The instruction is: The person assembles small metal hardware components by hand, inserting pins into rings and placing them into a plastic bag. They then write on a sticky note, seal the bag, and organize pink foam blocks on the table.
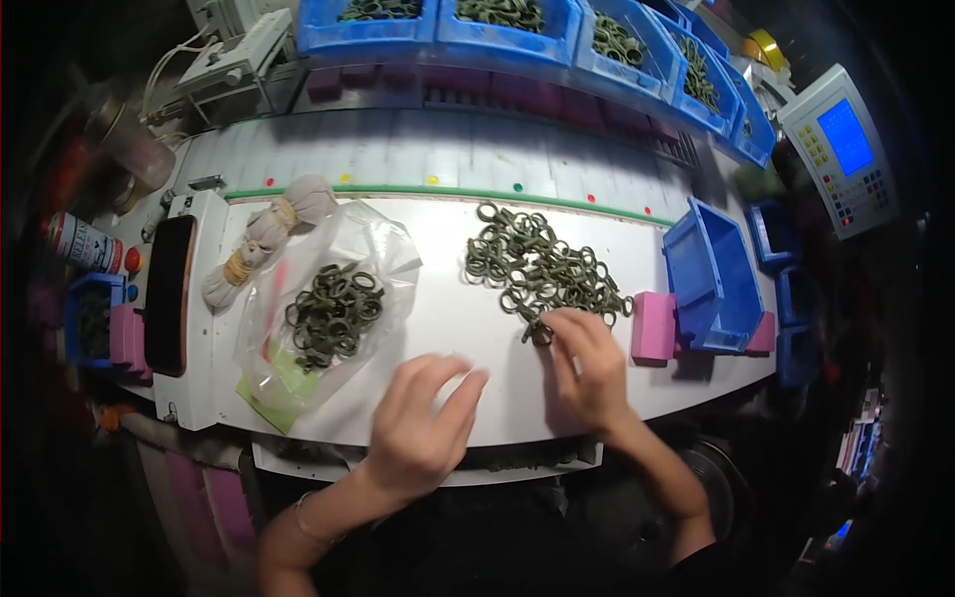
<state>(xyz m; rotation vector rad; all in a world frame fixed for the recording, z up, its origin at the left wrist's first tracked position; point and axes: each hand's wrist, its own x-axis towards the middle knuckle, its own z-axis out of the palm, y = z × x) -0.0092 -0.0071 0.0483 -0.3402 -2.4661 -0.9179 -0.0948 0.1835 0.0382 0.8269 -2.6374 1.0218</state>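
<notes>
In the head view, the loose pile of dark green rings (547, 264) looks far from worked through, with more in a clear plastic bag (390, 247) to its left; at its near edge the right hand (595, 376) curls fingertips onto rings, grip unclear, while nearer and leftward of it the left hand (416, 426) hovers half open, apparently bare; a pink block (653, 326) and blue bin (708, 284) crowd its right

The bare left hand (418, 426) hovers, fingers loosely curled, thumb apart; the bare right hand (597, 380) stretches farther forward, fingers bent, bare right forearm (665, 471) angled behind.
</notes>
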